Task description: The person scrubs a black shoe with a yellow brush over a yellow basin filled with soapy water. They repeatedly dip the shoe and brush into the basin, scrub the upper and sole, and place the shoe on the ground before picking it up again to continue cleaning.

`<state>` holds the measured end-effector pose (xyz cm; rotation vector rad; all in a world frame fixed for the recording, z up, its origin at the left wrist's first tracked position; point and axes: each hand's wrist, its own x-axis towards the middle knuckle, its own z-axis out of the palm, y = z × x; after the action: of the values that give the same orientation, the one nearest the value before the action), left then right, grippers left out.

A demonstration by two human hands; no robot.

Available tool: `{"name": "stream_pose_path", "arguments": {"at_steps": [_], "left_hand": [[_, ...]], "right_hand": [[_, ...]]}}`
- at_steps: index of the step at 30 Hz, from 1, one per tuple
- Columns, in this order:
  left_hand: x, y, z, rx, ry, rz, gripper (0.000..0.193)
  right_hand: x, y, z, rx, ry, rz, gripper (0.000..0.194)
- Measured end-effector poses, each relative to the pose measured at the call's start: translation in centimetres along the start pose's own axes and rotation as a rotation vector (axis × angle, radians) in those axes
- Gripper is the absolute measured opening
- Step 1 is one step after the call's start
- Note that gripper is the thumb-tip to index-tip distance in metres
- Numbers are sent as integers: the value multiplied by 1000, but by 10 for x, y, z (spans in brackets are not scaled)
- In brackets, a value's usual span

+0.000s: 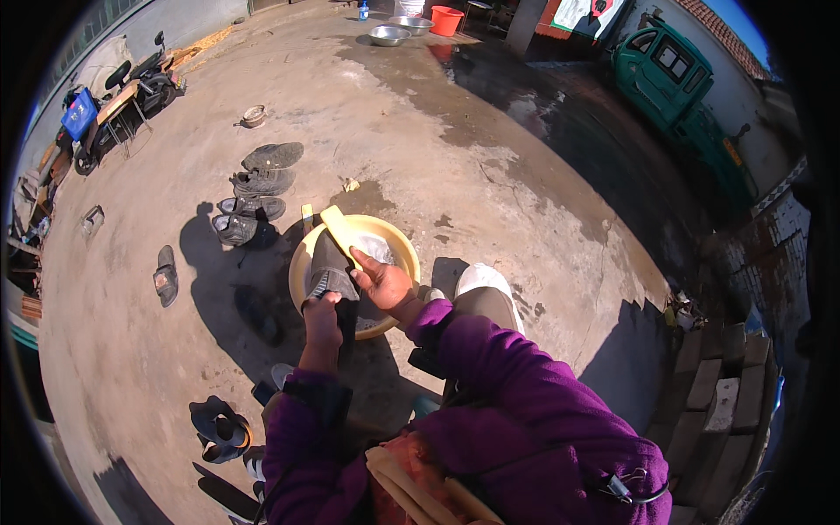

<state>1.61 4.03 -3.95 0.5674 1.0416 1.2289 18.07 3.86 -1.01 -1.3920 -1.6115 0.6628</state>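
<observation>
My left hand [323, 321] grips a dark grey shoe [329, 259] at its ankle opening, with the toe pointing away from me. In my right hand [386, 283] is a yellow-backed scrubbing brush [338, 230], laid against the shoe's right side; its bristles are hidden. Both are over a yellow plastic basin [405, 246] that holds sudsy water [377, 249]. A second yellow object [307, 213], perhaps a handle, rises at the basin's far left rim.
Several dark shoes [262, 180] stand in a row beyond the basin, on the left. A single slipper [166, 275] lies further left. Metal bowls [390, 35] and a red bucket [446, 21] stand far off. A scooter [147, 75] and a green three-wheeled vehicle [669, 72] flank the concrete yard.
</observation>
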Motion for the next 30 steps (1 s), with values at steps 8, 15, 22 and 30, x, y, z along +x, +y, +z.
{"name": "stream_pose_path", "arguments": {"at_steps": [8, 15, 22, 30], "left_hand": [[17, 20, -21, -180, 115, 93, 20], [0, 3, 2, -49, 69, -2, 19], [21, 31, -20, 145, 107, 437, 10], [18, 26, -7, -37, 67, 10, 19]], "right_hand": [[-61, -23, 10, 52, -92, -176, 51], [32, 4, 4, -130, 35, -17, 43], [-52, 18, 12, 405, -200, 288, 47], [-3, -13, 17, 110, -294, 107, 47]]}}
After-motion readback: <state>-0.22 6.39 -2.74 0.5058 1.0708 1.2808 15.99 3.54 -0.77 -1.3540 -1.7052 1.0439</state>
